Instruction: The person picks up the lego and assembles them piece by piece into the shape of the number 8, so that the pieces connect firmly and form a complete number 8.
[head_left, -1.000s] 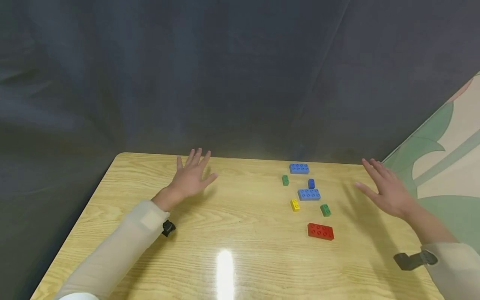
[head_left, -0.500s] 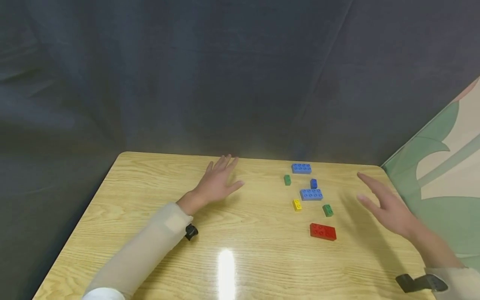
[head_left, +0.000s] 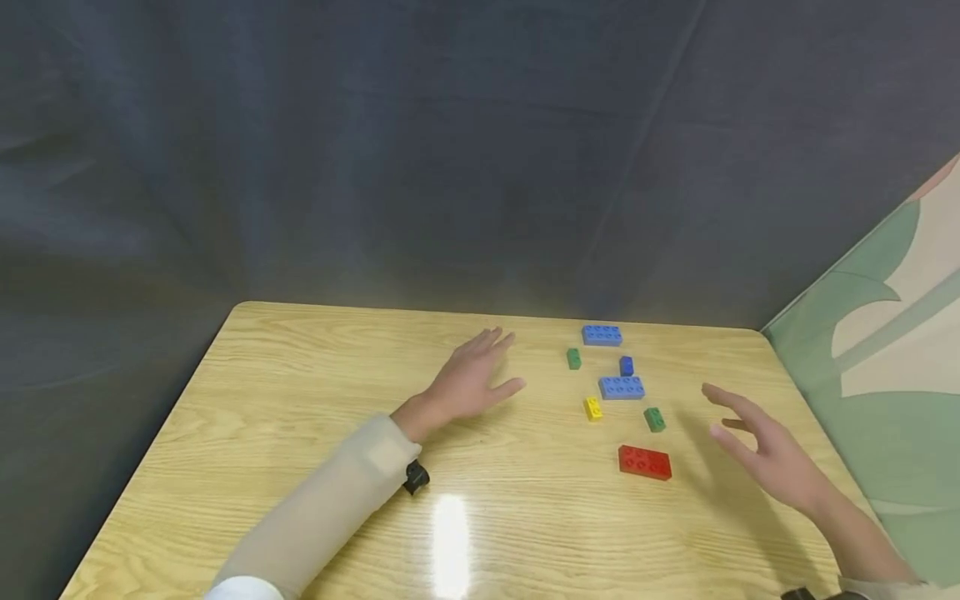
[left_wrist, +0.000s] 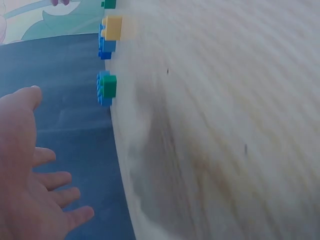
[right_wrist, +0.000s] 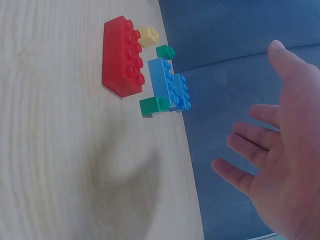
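Several toy bricks lie on the wooden table [head_left: 300, 433]: a red brick [head_left: 644, 462], two green bricks [head_left: 654, 419] [head_left: 573, 358], a yellow brick [head_left: 592, 408], a flat blue brick [head_left: 621, 387], a small dark blue brick [head_left: 626, 365] and another blue brick [head_left: 602, 335] at the far edge. My left hand [head_left: 472, 382] hovers open above the table, left of the bricks, holding nothing. My right hand [head_left: 757, 446] hovers open to the right of the red brick [right_wrist: 122, 56], fingers spread. The yellow brick [left_wrist: 112, 27] and a green brick [left_wrist: 107, 86] show in the left wrist view.
A dark blue cloth backdrop [head_left: 450, 150] hangs behind the table's far edge. A panel with a green leaf pattern [head_left: 885, 317] stands along the table's right side. A bright light reflection [head_left: 450, 542] lies on the tabletop near me.
My left hand has moved right toward the bricks. My right hand has drawn back toward me and lower, nearer the red brick. Both stay open.
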